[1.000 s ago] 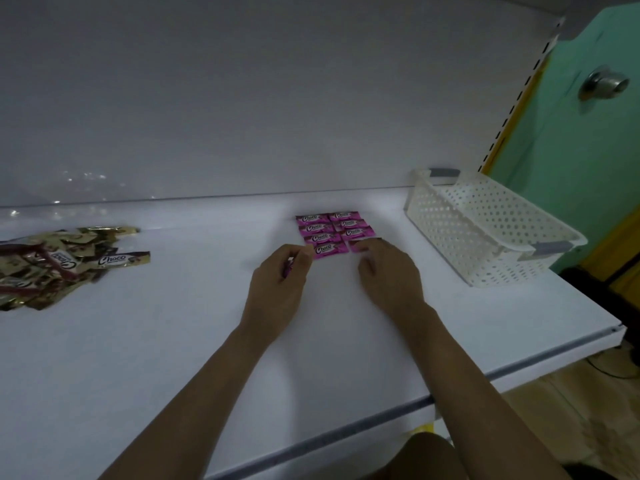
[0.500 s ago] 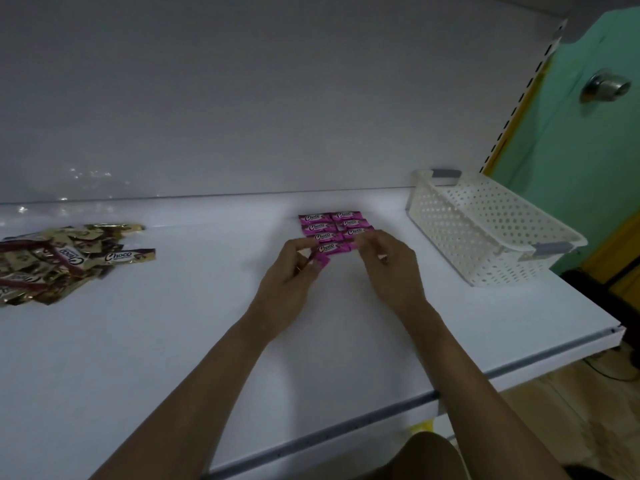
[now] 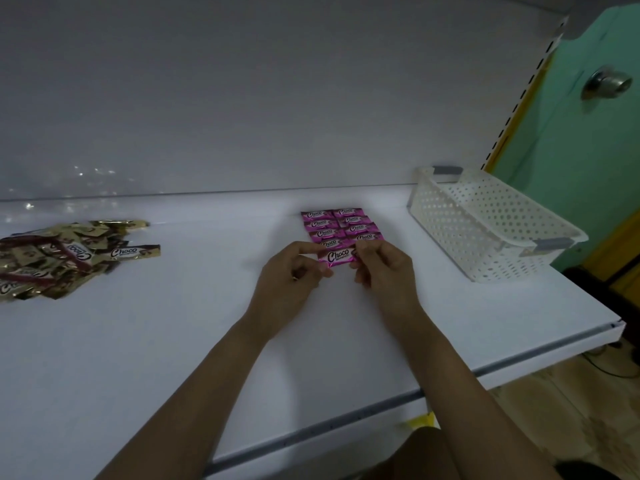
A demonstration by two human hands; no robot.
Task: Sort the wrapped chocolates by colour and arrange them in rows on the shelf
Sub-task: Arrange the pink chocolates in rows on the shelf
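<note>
Item: pink chocolate [image 3: 338, 255], 1 piece, label up, at the near edge of the pink block [image 3: 341, 225]. Whether it rests on the shelf [image 3: 173, 341] or hangs just above it cannot be told.

Holders: left hand [image 3: 294, 275] pinches its left end and right hand [image 3: 384, 268] its right end, fingers curled round the wrapper tips.

Block: 2 columns of pink pieces, edges touching, centre-right of the shelf and short of the back wall.

Handling note: set the piece down flat and square to the row behind it, long edge just touching – a slide would likely nudge the laid pieces. Let go of both ends together so the wrapper does not twist.

Outstanding: gold-and-brown pile [image 3: 65, 258] at far left, unsorted.

Also present: white basket [image 3: 485, 220] at right, well apart from the block.
</note>
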